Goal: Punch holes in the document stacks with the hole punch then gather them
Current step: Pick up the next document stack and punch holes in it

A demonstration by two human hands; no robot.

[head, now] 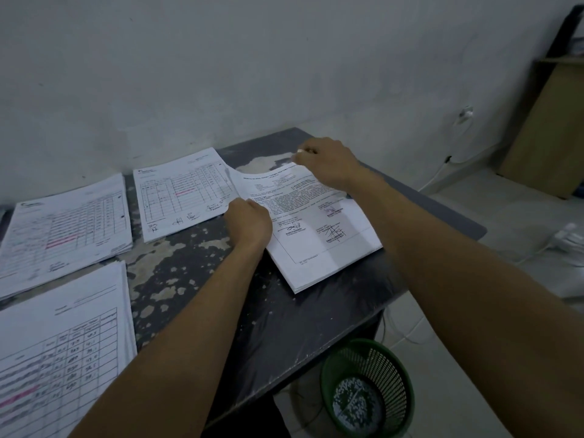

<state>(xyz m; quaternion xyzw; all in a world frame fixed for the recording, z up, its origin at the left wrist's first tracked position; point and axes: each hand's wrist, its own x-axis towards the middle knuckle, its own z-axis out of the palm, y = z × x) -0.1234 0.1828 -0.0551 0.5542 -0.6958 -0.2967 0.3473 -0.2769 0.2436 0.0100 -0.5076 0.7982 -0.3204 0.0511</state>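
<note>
Three table stacks (66, 229) sit left. Left hand (249, 221) curls on signed stack's (316, 229) left edge, right hand (325, 162) pinches its far corner. Risk: uneven lift fans sheets into far-centre stack (183, 191). Punch not visible.

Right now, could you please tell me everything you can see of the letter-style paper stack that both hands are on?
The letter stack is a thin pile of white sheets, its top page printed with a bold heading, paragraphs, signatures and a stamp. It lies skewed on the dark worn table, near its right edge. The left hand grips its left edge; the right hand pinches its far corner, and that edge overlaps the neighbouring table-form stack.
</note>
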